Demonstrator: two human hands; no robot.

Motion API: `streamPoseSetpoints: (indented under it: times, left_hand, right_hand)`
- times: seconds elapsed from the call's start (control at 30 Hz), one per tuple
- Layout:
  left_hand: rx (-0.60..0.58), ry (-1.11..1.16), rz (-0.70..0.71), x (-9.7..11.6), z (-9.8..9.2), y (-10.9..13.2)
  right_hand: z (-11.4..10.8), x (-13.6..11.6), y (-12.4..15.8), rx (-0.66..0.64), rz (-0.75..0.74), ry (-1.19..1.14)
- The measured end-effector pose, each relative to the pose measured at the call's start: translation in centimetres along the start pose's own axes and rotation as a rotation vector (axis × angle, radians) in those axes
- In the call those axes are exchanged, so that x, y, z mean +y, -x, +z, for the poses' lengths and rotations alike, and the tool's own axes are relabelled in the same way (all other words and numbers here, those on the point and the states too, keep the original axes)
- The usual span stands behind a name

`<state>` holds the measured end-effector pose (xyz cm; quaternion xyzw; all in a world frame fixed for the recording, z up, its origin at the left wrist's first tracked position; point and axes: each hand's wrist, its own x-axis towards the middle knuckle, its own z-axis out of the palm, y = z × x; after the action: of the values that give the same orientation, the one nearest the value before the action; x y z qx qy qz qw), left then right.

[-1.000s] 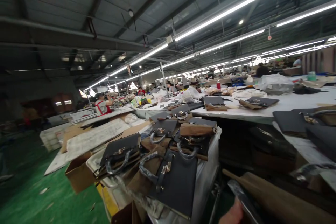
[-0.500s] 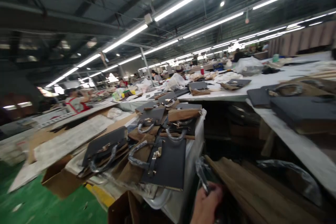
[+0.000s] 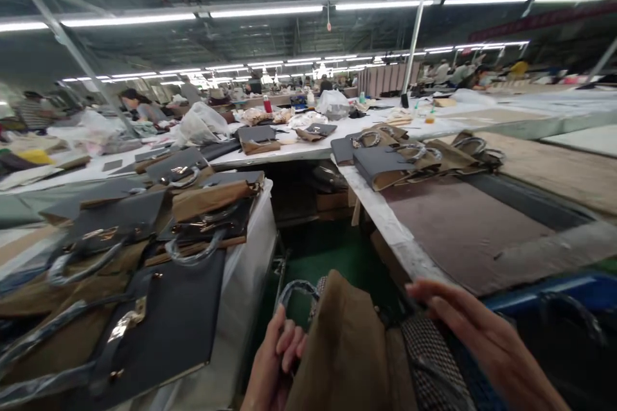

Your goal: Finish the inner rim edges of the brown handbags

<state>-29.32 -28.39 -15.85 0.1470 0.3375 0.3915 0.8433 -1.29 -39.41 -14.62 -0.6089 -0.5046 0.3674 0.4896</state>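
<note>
In front of me at the bottom is a handbag with brown wrapping (image 3: 349, 347), a plastic-wrapped handle (image 3: 299, 286) and a patterned woven part (image 3: 429, 347). My left hand (image 3: 277, 356) is at its left side, fingers curled against the wrapping and the lower end of the handle. My right hand (image 3: 482, 334) is stretched out to the right of the bag, fingers extended and holding nothing. Part of the bag's body lies hidden below the frame. On the left, a dark handbag with a gold clasp (image 3: 173, 321) lies flat on a pile of similar bags.
A white-covered table (image 3: 253, 263) carries the left pile. Across a gap with green floor (image 3: 332, 253), another table (image 3: 393, 241) holds several dark bags (image 3: 380, 167) and a brown sheet (image 3: 463, 231). A blue container (image 3: 544, 292) stands at the lower right. People work far back.
My view has swung to the right, so the left pile sits further left and nearer. The wrapped bag is more upright before me, and my right hand has come into view.
</note>
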Motion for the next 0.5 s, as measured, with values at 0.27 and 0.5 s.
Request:
streamPoseSetpoints:
  times: [0.27,0.5]
  left_hand:
    - [-0.081,0.201,-0.03,-0.7,3.3,1.7]
    - [-0.148,0.27,0.008,1.3,5.4,4.3]
  right_hand:
    - [3.5,9.8,0.9,0.227,-0.234,0.581]
    - [3.2,8.4,2.6,0.281,0.226,0.183]
